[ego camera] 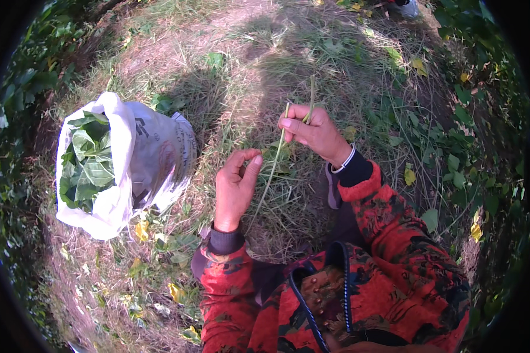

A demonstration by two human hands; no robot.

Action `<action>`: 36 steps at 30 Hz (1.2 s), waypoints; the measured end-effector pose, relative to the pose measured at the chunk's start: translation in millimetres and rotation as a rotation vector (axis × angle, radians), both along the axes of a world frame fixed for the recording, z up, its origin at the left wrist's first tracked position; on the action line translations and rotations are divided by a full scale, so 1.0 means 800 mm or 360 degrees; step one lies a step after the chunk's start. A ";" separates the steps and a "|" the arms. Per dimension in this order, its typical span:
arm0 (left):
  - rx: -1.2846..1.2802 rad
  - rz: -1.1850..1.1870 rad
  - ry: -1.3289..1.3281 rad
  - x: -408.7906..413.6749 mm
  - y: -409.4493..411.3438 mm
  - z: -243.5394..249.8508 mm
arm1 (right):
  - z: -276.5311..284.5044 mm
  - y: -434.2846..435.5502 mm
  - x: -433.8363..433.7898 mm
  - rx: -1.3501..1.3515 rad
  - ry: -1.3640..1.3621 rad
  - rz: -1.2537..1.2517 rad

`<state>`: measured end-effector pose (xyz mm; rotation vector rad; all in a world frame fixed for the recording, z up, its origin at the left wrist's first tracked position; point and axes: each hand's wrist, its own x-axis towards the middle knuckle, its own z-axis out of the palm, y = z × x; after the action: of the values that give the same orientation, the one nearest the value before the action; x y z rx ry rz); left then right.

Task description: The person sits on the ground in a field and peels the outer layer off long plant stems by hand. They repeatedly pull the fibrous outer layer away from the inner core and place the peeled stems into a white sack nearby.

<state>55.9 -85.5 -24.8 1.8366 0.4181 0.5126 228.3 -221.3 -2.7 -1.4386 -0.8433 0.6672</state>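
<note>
My right hand [311, 130] pinches a long, thin green plant stem [274, 164] between thumb and forefinger. Its lower end trails down toward the grass near my lap. A shorter, thicker stem piece [312, 93] sticks up from the same hand, held between the fingers. To the left and a little lower is my left hand [237, 187], its fingers curled and the tips of thumb and forefinger nearly meeting. I see nothing between them. Further left, a white woven plastic sack [159, 152] with printed writing has its mouth toward me, filled with large green leaves [92, 163].
Dry and green grass [229, 101] covers the ground. Leafy plants [31, 84] line the left rim, with trailing vines [450, 172] on the right. Yellow fallen leaves [176, 292] lie scattered about. A pale object [408, 8] shows at the far top right.
</note>
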 end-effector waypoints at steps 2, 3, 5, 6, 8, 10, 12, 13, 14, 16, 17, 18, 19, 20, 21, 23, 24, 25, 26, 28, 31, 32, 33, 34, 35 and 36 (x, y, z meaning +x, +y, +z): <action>-0.0201 -0.0164 0.0056 0.001 -0.010 0.001 | 0.000 0.003 -0.004 0.0036 0.0002 0.0032; -0.0304 -0.0249 0.0083 0.002 -0.013 0.001 | 0.000 0.003 -0.005 0.0052 0.0001 0.0044; -0.0304 -0.0388 0.0109 0.003 -0.010 -0.006 | 0.002 0.003 -0.005 0.0066 0.0033 0.0035; -0.0371 -0.0417 0.0140 0.003 -0.010 -0.001 | 0.003 0.003 -0.005 0.0073 0.0048 0.0030; -0.0459 -0.0473 0.0146 0.004 -0.010 -0.002 | 0.003 0.002 -0.004 0.0078 0.0014 0.0029; -0.0502 -0.0524 0.0096 0.005 -0.010 -0.006 | 0.005 0.002 -0.005 0.0083 0.0008 0.0027; -0.0531 -0.0546 0.0134 0.006 -0.010 -0.005 | 0.007 0.001 -0.006 0.0089 0.0034 0.0022; -0.0546 -0.0558 0.0152 0.006 -0.010 -0.004 | 0.007 0.001 -0.006 0.0090 0.0036 0.0031; -0.0546 -0.0530 0.0113 0.007 -0.013 -0.005 | 0.006 0.001 -0.006 0.0092 0.0039 0.0039; -0.0544 -0.0476 0.0032 0.009 -0.021 -0.006 | 0.007 0.002 -0.006 0.0083 0.0014 0.0050; -0.0488 -0.0445 0.0049 0.008 -0.021 -0.007 | 0.007 0.002 -0.006 0.0072 -0.0012 0.0052; -0.0433 -0.0417 0.0065 0.007 -0.022 -0.007 | 0.008 0.002 -0.006 0.0061 -0.0039 0.0051; -0.0377 -0.0389 0.0082 0.007 -0.022 -0.008 | 0.008 0.002 -0.006 0.0048 -0.0041 0.0039; -0.0352 -0.0388 0.0069 0.006 -0.023 -0.007 | 0.007 0.002 -0.006 0.0035 -0.0044 0.0026; -0.0328 -0.0385 0.0058 0.006 -0.023 -0.004 | 0.006 0.002 -0.006 0.0021 -0.0045 0.0015; -0.0226 -0.0373 0.0022 0.004 -0.026 0.001 | 0.005 0.002 -0.004 0.0023 0.0065 0.0027; -0.0147 -0.0361 -0.0002 0.002 -0.027 0.004 | 0.004 0.002 -0.002 0.0024 0.0121 0.0034; -0.0068 -0.0349 -0.0025 0.001 -0.028 0.006 | 0.001 0.003 -0.002 0.0003 0.0243 0.0079; 0.0016 -0.0353 -0.0094 0.001 -0.031 0.011 | -0.003 0.005 -0.002 -0.0017 0.0364 0.0125; 0.0179 -0.0364 -0.0234 0.003 -0.038 0.018 | -0.004 0.008 -0.006 -0.0054 0.0533 0.0223; 0.0335 -0.0410 -0.0266 0.004 -0.040 0.020 | -0.001 0.012 -0.015 -0.0080 0.0620 0.0350; 0.0394 -0.0409 -0.0304 0.005 -0.040 0.018 | -0.001 0.011 -0.016 -0.0079 0.0610 0.0358; 0.0453 -0.0412 -0.0341 0.007 -0.039 0.015 | -0.002 0.010 -0.016 -0.0078 0.0600 0.0363; 0.0512 -0.0414 -0.0378 0.008 -0.039 0.013 | -0.004 0.010 -0.015 -0.0106 0.0593 0.0397; 0.0530 -0.0413 -0.0371 0.008 -0.039 0.013 | -0.007 0.012 -0.014 -0.0135 0.0584 0.0430; 0.0549 -0.0412 -0.0363 0.007 -0.039 0.014 | -0.009 0.013 -0.013 -0.0162 0.0577 0.0463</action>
<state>61.8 -116.8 -13.6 2.0934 -0.0696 0.6343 217.5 -211.2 -9.6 -1.2414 -0.7439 1.1675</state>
